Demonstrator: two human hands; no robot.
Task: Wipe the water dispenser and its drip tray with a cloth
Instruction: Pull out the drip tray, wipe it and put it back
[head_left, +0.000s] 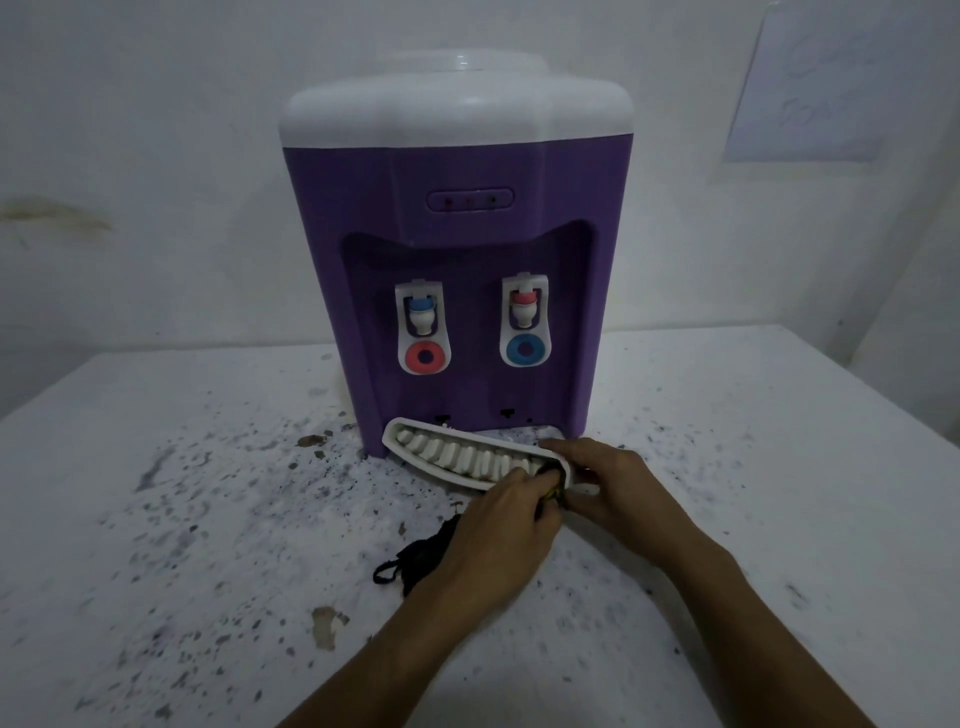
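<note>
A purple water dispenser (457, 249) with a white top stands at the back of the table, two taps on its front. Its white slatted drip tray (457, 457) is out of the dispenser and tilted up in front of its base. My right hand (608, 483) grips the tray's right end. My left hand (498, 540) is closed on a dark cloth (426, 558) and presses part of it against the tray's right end. The rest of the cloth hangs down to the table under that hand.
The white table (208, 519) is speckled with dark stains and chipped spots around the dispenser. A pale wall stands close behind, with a sheet of paper (810, 88) stuck on it at the upper right.
</note>
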